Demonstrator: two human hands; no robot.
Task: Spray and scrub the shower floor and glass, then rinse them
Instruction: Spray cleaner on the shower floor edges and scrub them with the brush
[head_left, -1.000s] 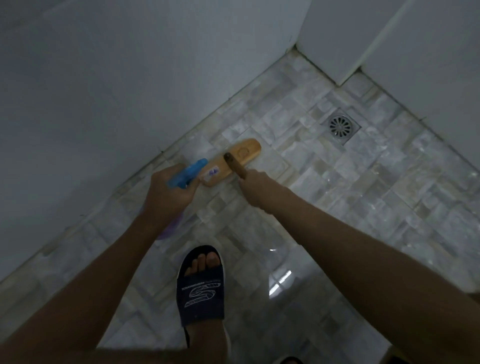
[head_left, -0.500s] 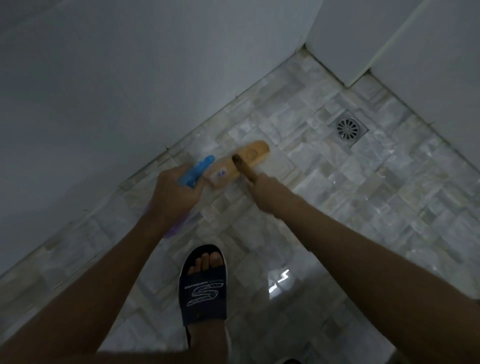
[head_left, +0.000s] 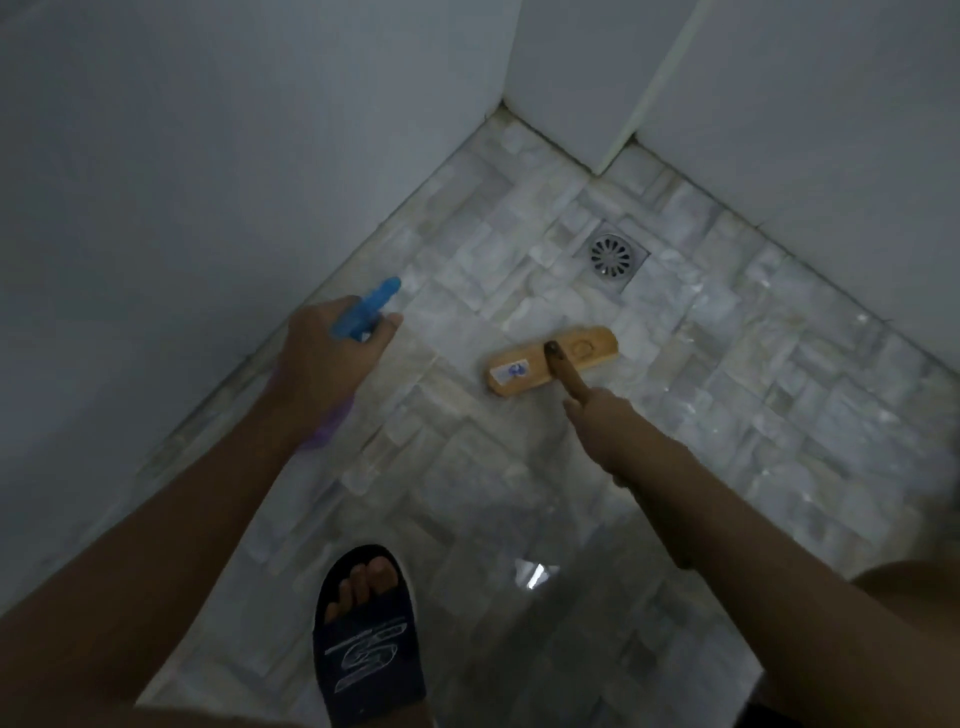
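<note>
A wooden scrub brush (head_left: 554, 359) lies head-down on the pale stone-tile shower floor (head_left: 753, 395), a small sticker on its left end. My right hand (head_left: 597, 415) grips its brown handle just behind the head. My left hand (head_left: 327, 358) holds a spray bottle (head_left: 366, 308) with a blue trigger head pointing up and to the right; the purple bottle body shows below my wrist. The bottle is held over the floor close to the left wall, well to the left of the brush.
A round metal drain (head_left: 613, 255) sits in the floor beyond the brush. White walls (head_left: 208, 156) close in on the left and at the back right. My foot in a dark slide sandal (head_left: 363, 639) stands on the wet tiles at the bottom centre.
The brush has moved right, away from the left wall and the spray bottle, toward the drain side. My left hand with the bottle stays near the wall.
</note>
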